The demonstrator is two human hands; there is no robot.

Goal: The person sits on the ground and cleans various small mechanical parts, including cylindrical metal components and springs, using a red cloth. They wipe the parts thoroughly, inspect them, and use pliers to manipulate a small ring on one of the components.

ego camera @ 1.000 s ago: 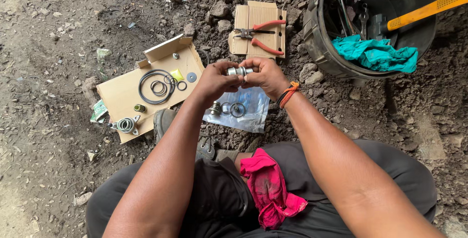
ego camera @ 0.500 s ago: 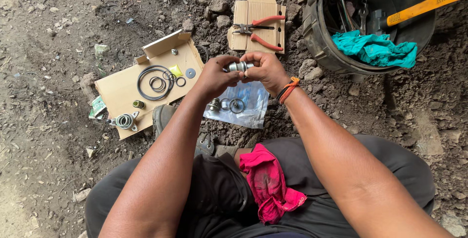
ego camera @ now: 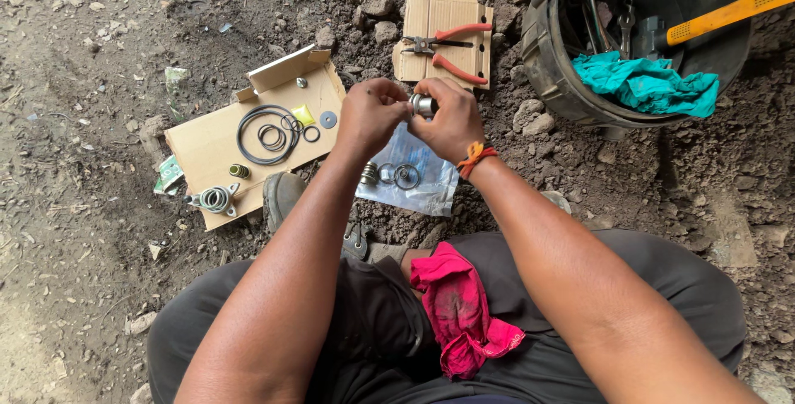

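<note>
A small metal cylindrical fitting (ego camera: 423,105) is held up between both hands above the ground, its long axis lying roughly left to right, so that each end points into one hand. The left hand (ego camera: 370,114) is closed around the fitting's left end with its fingertips pinched on it, while the right hand (ego camera: 453,120), marked by an orange wrist thread, is curled around the right end and covers most of it. Both hands are equally near; neither has to reach. Directly beneath them a clear plastic bag (ego camera: 422,180) with rings on it is spread on the soil. To the left a cardboard sheet (ego camera: 207,143) carrying black O-rings (ego camera: 267,133) is laid; beyond, red-handled pliers (ego camera: 447,48) are set on another cardboard.
</note>
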